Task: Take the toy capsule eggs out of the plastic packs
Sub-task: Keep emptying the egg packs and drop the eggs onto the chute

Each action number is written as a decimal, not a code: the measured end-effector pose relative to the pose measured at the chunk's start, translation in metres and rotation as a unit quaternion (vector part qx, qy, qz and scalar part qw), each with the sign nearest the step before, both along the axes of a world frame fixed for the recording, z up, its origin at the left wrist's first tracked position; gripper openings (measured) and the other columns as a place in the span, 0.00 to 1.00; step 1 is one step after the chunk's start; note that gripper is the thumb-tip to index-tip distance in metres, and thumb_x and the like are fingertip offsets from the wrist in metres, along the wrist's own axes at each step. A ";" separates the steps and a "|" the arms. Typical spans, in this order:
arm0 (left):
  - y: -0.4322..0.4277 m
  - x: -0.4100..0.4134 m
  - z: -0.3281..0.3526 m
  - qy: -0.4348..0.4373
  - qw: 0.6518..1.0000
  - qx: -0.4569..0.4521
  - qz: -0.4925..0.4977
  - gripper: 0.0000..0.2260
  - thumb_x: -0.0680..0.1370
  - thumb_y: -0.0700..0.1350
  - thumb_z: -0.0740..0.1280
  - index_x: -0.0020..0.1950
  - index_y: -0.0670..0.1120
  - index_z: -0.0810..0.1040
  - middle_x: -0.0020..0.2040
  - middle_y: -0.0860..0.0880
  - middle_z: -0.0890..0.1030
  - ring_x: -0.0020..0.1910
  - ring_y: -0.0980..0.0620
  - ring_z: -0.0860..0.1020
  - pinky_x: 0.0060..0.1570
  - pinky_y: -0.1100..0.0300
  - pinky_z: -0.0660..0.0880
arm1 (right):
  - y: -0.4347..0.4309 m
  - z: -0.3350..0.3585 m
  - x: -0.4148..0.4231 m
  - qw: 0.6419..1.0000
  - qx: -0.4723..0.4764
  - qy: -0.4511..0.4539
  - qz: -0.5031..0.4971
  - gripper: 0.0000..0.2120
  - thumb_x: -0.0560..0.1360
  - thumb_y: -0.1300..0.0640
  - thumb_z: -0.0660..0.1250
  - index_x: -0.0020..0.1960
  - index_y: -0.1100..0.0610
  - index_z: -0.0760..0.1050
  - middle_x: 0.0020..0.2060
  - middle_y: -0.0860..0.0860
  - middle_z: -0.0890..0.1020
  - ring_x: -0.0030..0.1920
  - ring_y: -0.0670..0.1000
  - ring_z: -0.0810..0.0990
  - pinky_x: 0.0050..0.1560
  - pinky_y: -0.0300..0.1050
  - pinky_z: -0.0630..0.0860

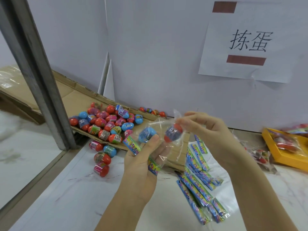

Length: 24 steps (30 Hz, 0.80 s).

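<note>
Where the plastic pack (159, 125) sits: held up between both hands above the marble surface (83, 180); it is clear film with a printed header card along its lower edge.
Left hand (141, 164): curled under the pack, with the thumb pressing the blue egg (147, 134) through the film.
Right hand (205, 129): fingertips pinched together at the pack's top, over the red egg (173, 131). Whether they catch the egg itself or only plastic is hard to tell.
Handling: the film looks thin, soft and slippery, likely to crumple rather than hold shape. The eggs look light, hard and smooth, so they should roll once free. The best hold is probably the header card for the pack, and each egg's waist squeezed through the film towards the opening.
Cardboard sheet (80, 92): lies flat at the foot of the wall, left of the hands.
Loose eggs (106, 122): heaped on the cardboard, with a few spilled onto the marble just beside it.
Yellow tray (283, 157): at far right, holding more filled packs.
Emptied packs (198, 180): fanned on the marble under the right forearm.
In the way: nothing lies between the hands and the heap, though a dropped egg could roll among the emptied packs.
</note>
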<state>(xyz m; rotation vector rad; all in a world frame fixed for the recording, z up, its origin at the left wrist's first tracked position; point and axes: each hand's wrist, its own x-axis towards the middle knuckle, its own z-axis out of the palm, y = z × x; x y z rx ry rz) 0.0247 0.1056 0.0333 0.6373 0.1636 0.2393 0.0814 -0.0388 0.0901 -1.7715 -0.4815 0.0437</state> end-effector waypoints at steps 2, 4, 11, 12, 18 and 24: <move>0.002 0.000 0.000 -0.001 1.000 0.000 0.005 0.10 0.58 0.40 0.76 0.38 0.48 0.87 0.40 0.44 0.86 0.37 0.48 0.85 0.35 0.58 0.81 | -0.002 0.002 -0.001 0.999 0.019 0.004 0.030 0.13 0.65 0.42 0.68 0.43 0.46 0.86 0.52 0.48 0.84 0.55 0.35 0.77 0.50 0.27 0.71; 0.002 0.000 0.000 -0.007 1.000 0.001 0.001 0.11 0.58 0.41 0.76 0.39 0.48 0.87 0.42 0.43 0.86 0.38 0.47 0.85 0.35 0.58 0.81 | -0.004 0.003 -0.001 0.999 0.007 0.005 0.042 0.13 0.67 0.43 0.66 0.44 0.45 0.85 0.47 0.45 0.86 0.51 0.37 0.81 0.48 0.27 0.72; 0.001 0.000 -0.001 -0.003 1.000 0.004 0.000 0.13 0.59 0.41 0.77 0.42 0.48 0.87 0.45 0.43 0.86 0.42 0.45 0.86 0.36 0.58 0.81 | -0.012 0.006 -0.003 0.988 -0.075 0.058 0.126 0.21 0.64 0.39 0.74 0.56 0.38 0.80 0.53 0.45 0.84 0.49 0.51 0.84 0.46 0.45 0.81; 0.001 0.000 -0.001 -0.006 1.000 0.004 0.000 0.13 0.59 0.41 0.77 0.42 0.48 0.87 0.45 0.43 0.86 0.42 0.45 0.86 0.36 0.58 0.81 | -0.012 0.006 -0.003 0.990 -0.059 0.059 0.115 0.22 0.61 0.41 0.75 0.55 0.39 0.81 0.51 0.47 0.85 0.46 0.54 0.85 0.42 0.44 0.81; -0.002 0.000 -0.001 -0.008 1.000 0.028 0.009 0.13 0.59 0.40 0.76 0.43 0.48 0.87 0.45 0.43 0.86 0.40 0.46 0.85 0.35 0.58 0.81 | -0.009 0.001 0.001 0.996 -0.034 0.055 0.053 0.23 0.56 0.46 0.75 0.49 0.53 0.80 0.43 0.53 0.85 0.39 0.53 0.84 0.42 0.47 0.82; -0.002 0.000 -0.003 -0.018 0.999 0.035 0.007 0.12 0.62 0.39 0.75 0.44 0.49 0.87 0.45 0.43 0.86 0.40 0.47 0.85 0.36 0.58 0.81 | -0.009 0.002 0.001 0.997 -0.065 0.010 0.049 0.17 0.56 0.41 0.75 0.40 0.48 0.82 0.40 0.49 0.86 0.39 0.47 0.83 0.42 0.42 0.79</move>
